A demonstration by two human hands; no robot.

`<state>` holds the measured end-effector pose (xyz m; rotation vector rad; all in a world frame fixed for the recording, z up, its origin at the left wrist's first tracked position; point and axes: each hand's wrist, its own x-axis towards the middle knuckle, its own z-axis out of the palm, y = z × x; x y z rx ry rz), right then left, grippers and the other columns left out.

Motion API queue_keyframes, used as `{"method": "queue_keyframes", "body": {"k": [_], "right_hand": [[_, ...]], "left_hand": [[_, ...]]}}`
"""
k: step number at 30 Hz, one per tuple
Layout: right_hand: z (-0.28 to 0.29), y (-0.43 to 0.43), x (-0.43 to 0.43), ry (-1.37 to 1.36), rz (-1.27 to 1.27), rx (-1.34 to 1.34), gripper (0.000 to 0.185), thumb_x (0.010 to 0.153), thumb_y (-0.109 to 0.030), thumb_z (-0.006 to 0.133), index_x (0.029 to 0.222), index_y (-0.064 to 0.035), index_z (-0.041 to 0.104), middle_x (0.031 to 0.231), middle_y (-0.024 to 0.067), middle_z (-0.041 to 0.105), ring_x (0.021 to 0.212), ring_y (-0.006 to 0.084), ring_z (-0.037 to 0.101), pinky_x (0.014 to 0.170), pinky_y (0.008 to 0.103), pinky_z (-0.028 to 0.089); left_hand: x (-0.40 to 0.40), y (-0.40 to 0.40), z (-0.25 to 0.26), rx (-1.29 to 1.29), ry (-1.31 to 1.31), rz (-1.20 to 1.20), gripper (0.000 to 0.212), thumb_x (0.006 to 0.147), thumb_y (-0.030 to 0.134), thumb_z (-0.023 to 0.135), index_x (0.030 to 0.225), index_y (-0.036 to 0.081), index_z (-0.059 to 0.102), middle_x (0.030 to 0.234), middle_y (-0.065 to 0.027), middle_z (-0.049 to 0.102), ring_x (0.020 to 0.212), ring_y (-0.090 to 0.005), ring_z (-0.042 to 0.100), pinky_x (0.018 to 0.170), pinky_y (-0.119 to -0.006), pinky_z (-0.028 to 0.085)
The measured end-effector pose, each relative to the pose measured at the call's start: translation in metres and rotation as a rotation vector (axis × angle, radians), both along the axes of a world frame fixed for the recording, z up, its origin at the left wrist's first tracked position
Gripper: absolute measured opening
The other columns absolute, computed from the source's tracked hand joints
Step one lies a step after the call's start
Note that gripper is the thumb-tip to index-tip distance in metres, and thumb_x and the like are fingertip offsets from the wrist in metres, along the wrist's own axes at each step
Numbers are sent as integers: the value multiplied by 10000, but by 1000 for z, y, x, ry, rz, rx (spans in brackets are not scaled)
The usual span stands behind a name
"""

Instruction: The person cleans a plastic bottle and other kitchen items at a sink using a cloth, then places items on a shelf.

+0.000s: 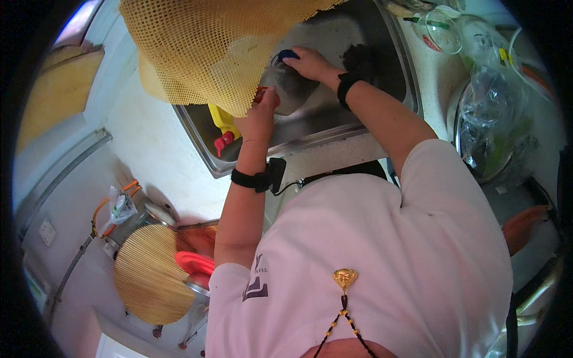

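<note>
My left hand [258, 118] grips a red part [273, 98], perhaps a handle, at the near edge of a rounded grey vessel [293, 89] in the steel sink [322, 129]. Some of its fingers are behind a yellow mesh sheet [201, 49]. Pinched in my right hand [311, 65] is a small dark blue object [288, 54], held over the vessel's far side; its exact kind is unclear. A yellow bottle [219, 116] with a red cap [224, 141] lies in the sink beside my left wrist, partly hidden by the mesh.
The mesh hangs over the sink's left side and blocks the view. A dark patch [358, 58] shows on the sink floor. Clear plastic bags [485, 98] and a clear cup [441, 33] stand to the right. A round ribbed board [150, 273] is at lower left.
</note>
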<state>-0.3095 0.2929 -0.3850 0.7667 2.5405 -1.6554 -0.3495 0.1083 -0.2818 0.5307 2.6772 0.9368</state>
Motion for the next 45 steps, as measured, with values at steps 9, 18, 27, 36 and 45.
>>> {"method": "queue_keyframes", "body": {"k": [9, 18, 27, 36, 45], "right_hand": [[82, -35, 50, 442, -61, -211, 392, 909, -302, 592, 1185, -24, 610, 1234, 172, 598, 1159, 329, 555, 1013, 380, 417], [52, -21, 42, 532, 175, 336, 332, 851, -205, 647, 1158, -105, 570, 1333, 110, 499, 1255, 330, 454, 1038, 441, 393], [15, -10, -13, 359, -193, 320, 255, 865, -243, 630, 1042, -62, 605, 1040, 162, 602, 998, 381, 564, 876, 461, 462], [31, 14, 20, 368, -328, -396, 246, 973, -249, 542, 1117, -55, 586, 1004, 59, 607, 924, 154, 560, 831, 295, 456], [83, -14, 26, 626, 156, 256, 300, 949, -283, 564, 1186, -101, 579, 1135, 87, 587, 1095, 256, 542, 967, 362, 422]], "left_hand": [[-11, 9, -22, -35, 319, -38, 371, 959, 335, 532, 894, -25, 592, 830, -225, 648, 769, -374, 620, 701, -430, 473], [-29, 22, -52, 199, 268, -12, 365, 991, 293, 411, 951, -31, 572, 905, -242, 623, 821, -422, 580, 749, -453, 449], [-27, 49, -50, 170, -138, 91, 423, 999, 375, 382, 1026, -5, 567, 1005, -202, 590, 878, -339, 573, 787, -428, 449], [-22, 60, -24, 419, -609, 478, 426, 977, 401, 413, 1122, 44, 595, 1091, -123, 611, 946, -245, 604, 770, -363, 514], [-25, 45, -76, 704, -741, 270, 394, 979, 367, 410, 1269, 117, 504, 1195, -97, 578, 1061, -247, 575, 928, -354, 456]]}}
